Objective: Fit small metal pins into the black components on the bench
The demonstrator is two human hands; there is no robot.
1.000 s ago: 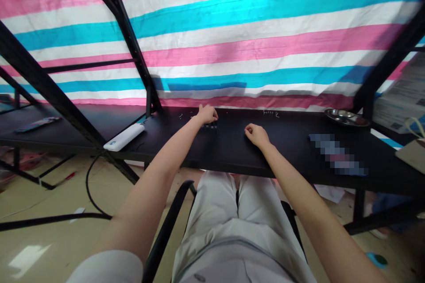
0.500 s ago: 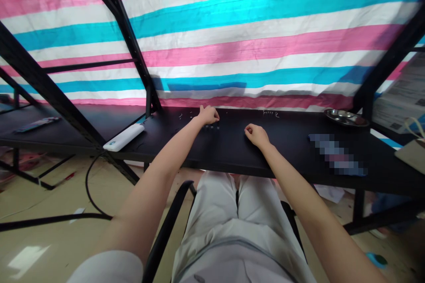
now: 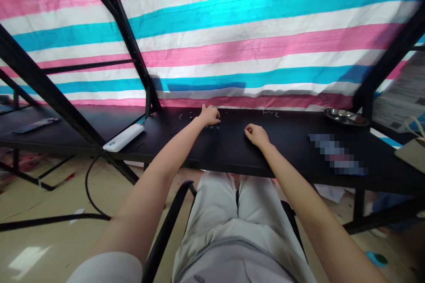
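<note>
— In the head view, where to begin?
— At the left hand (image 3: 210, 116), over the flat black tabletop (image 3: 232, 150), a little to the left of the middle. Bent downward there, with thumb and forefinger close together, as in a pinch. Cannot tell about any small piece clamped between the tips; too small to see.
— And nearest to it?
— A short row of tiny, pale, squarish pieces (image 3: 212, 127), lying on the tabletop just at the near side of the left hand, partly hidden behind the wrist.
— About the right hand (image 3: 257, 134)?
— Apart from the left hand, to the right of the row and nearer to the front edge. With fingers folded inward and thumb beside them. Cannot tell about full closing, nor about anything inside.
— Farther back on the tabletop?
— Near the back edge, a line of thin, silvery pieces (image 3: 270, 113). Left of the left hand, some scattered tiny whitish bits (image 3: 180, 116).
— And toward the sides?
— At right, a shallow, shiny metal dish (image 3: 346, 117), and before it a long bluish object (image 3: 337, 154), blurred into squares. At left, a white oblong device with rounded ends (image 3: 124, 137), just beside a slanting black metal post (image 3: 61, 99).
</note>
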